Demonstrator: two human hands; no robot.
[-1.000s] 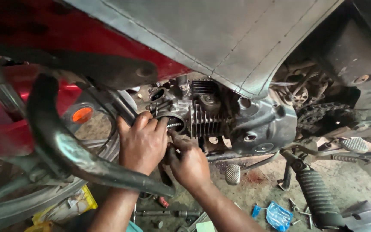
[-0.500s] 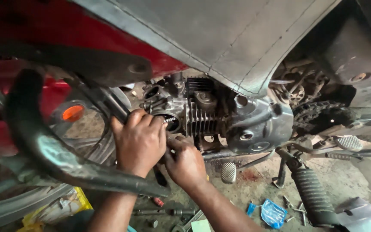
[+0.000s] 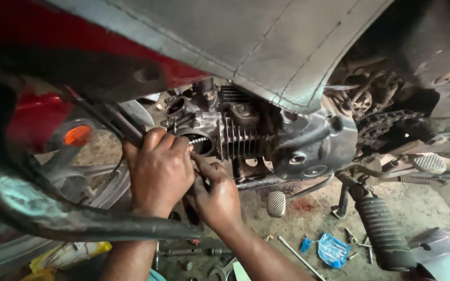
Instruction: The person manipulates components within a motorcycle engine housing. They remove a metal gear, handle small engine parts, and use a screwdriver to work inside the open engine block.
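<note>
Both hands, left hand [image 3: 160, 169] and right hand [image 3: 217, 195], grip clenched at the engine [image 3: 246, 138] above a littered dirt floor [image 3: 308, 218].

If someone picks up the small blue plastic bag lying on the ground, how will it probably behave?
The blue plastic bag looks crumpled and thin, so it would probably be floppy and keep no shape. It seems light for its size. It lies flat on the dirty floor among loose bolts, so it is unlikely to roll, though it may be greasy.
</note>
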